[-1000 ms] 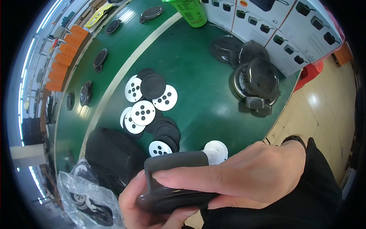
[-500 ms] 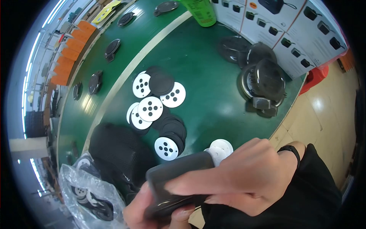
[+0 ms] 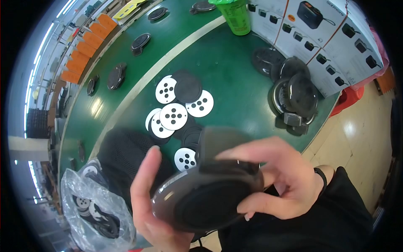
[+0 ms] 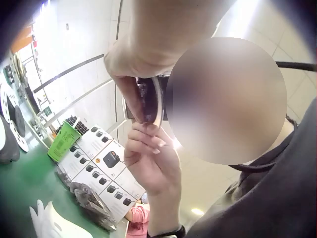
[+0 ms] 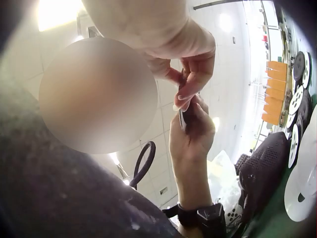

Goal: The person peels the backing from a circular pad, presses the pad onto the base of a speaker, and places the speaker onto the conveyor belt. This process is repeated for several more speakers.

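A glossy dark round housing [image 3: 210,201] with a square grey flap [image 3: 220,145] on its far edge is held up between both hands, its broad face toward the head camera. My left hand [image 3: 149,210] holds its left rim, one finger stretched upward off it. On the right side my right hand [image 3: 289,185] grips the rim, thumb on the face and a finger at the flap. The left wrist view shows the housing [image 4: 150,101] edge-on between the hands. Behind it on the green table lie white discs with holes [image 3: 173,116] and black discs [image 3: 188,88].
A black mesh pouch [image 3: 126,155] and a clear plastic bag [image 3: 90,210] of discs lie at the left. More dark round housings [image 3: 300,98] are piled at the right, by a printed white carton [image 3: 319,38] and a green cup [image 3: 236,19]. Several housings [image 3: 116,76] sit beyond the pale strip.
The housing has tipped so its round face shows, and its flap now points away. A left finger has lifted off and straightened. The right thumb now lies on the face. The head view has shifted.
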The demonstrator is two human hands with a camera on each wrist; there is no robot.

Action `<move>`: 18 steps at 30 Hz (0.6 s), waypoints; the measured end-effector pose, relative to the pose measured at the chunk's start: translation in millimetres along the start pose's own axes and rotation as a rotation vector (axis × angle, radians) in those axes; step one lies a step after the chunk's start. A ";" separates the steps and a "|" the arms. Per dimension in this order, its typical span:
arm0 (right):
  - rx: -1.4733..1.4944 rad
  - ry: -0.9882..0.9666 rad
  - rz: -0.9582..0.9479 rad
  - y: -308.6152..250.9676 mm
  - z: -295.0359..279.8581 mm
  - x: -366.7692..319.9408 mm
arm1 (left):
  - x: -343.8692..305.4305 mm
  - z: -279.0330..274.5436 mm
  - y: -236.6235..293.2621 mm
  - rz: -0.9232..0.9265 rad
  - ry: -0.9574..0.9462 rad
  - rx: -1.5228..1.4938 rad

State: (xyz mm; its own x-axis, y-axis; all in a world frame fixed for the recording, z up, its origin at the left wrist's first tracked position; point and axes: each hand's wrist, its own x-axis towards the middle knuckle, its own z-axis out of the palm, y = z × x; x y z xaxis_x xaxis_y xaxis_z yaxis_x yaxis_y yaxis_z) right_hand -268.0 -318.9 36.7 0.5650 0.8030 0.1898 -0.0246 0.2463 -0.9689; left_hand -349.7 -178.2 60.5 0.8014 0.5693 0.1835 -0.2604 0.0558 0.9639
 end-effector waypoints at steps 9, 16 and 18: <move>-0.501 0.259 -0.250 1.0 -13.9 13.7 | -9.9 -1.8 -7.1 -0.079 -0.089 0.104; -0.565 0.326 -0.483 -3.9 -27.1 9.2 | -7.3 -3.5 -11.5 -0.075 -0.037 0.051; -0.605 0.364 -0.507 -4.1 -19.8 3.4 | -9.3 -5.0 -15.5 -0.017 -0.022 0.143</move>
State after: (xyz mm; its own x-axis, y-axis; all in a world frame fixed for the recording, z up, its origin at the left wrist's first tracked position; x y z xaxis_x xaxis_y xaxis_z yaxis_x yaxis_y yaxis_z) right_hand -249.7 -327.9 38.2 0.6203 0.4252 0.6591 0.6857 0.1138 -0.7189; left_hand -355.8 -180.2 42.9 0.8170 0.5512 0.1693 -0.1682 -0.0531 0.9843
